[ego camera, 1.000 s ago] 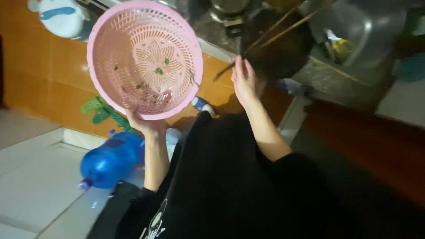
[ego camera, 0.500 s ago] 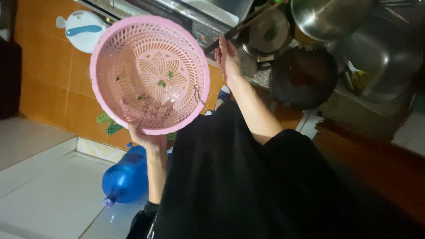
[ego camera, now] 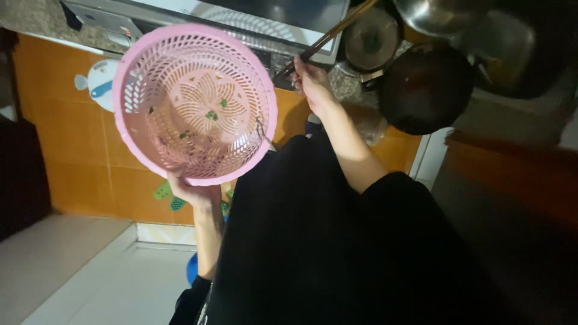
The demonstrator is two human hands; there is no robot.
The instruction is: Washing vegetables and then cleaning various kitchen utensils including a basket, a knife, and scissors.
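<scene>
Pink perforated basket (ego camera: 195, 102): held tilted over the floor by the left hand (ego camera: 194, 191), grip closed under its lower rim; contents, a few green leaf scraps. Chopsticks (ego camera: 328, 37): right hand (ego camera: 313, 83) grip closed around them at the desk's front edge, beside a dark empty wok (ego camera: 425, 89).

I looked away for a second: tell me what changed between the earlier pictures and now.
The right hand, gripping the chopsticks, drew back from over the dark wok toward the counter edge. The view shifted, so the blue bottle on the floor is now mostly hidden. The left hand still holds the pink colander by its lower rim, tilted, green scraps inside.
</scene>
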